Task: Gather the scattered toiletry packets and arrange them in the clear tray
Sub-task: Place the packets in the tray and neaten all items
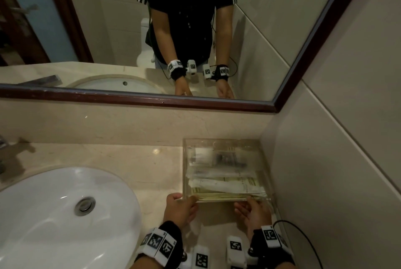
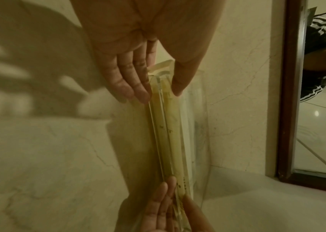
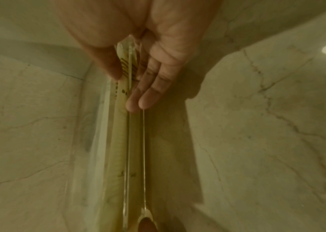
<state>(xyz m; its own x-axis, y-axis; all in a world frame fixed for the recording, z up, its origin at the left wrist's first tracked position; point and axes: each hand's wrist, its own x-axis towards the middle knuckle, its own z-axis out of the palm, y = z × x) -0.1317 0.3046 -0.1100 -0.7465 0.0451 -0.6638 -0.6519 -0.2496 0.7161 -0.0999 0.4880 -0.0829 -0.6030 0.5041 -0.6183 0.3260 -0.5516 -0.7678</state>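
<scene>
The clear tray stands on the marble counter, pushed into the corner by the right wall. Several pale toiletry packets lie flat inside it, side by side. My left hand pinches the tray's near wall at its left corner, thumb inside and fingers outside. My right hand pinches the same wall near its right end. The left wrist view shows the left hand astride the tray wall. In the right wrist view the right hand straddles the tray wall, which has a yellowish packet behind it.
A white sink basin fills the counter's left half, with a faucet at the far left edge. A framed mirror hangs above the backsplash. The tiled wall rises just right of the tray. A black cable loops off my right wrist.
</scene>
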